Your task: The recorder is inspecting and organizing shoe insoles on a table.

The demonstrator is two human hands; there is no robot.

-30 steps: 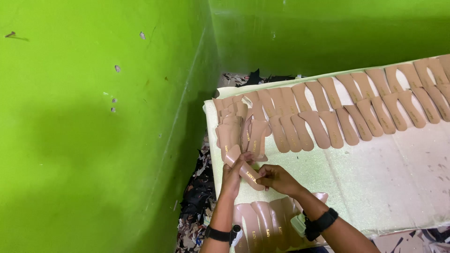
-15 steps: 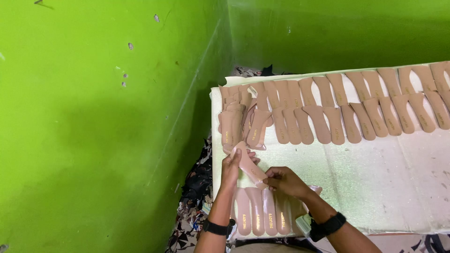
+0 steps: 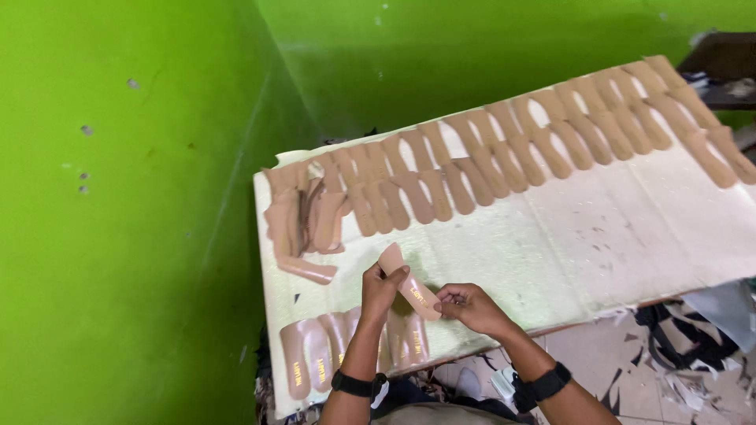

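Observation:
Both my hands hold one tan shoe insole [image 3: 408, 285] just above the near edge of a pale board [image 3: 551, 244]. My left hand [image 3: 380, 288] grips its upper part, my right hand [image 3: 467, 306] pinches its lower end. Below my hands a short row of pink-tan insoles [image 3: 315, 364] lies flat on the board. A loose pile of tan insoles [image 3: 303, 224] sits at the board's far left corner. A long row of overlapping tan insoles [image 3: 543, 145] runs along the far edge.
Bright green walls [image 3: 126, 197] close in on the left and behind the board. Scraps and offcuts [image 3: 693, 378] litter the floor at lower right. A dark object [image 3: 724, 67] stands at the top right corner.
My hands have lifted the insole nearer to me and to the right, away from the pile at the left corner. The view has swung right, showing more of the long row.

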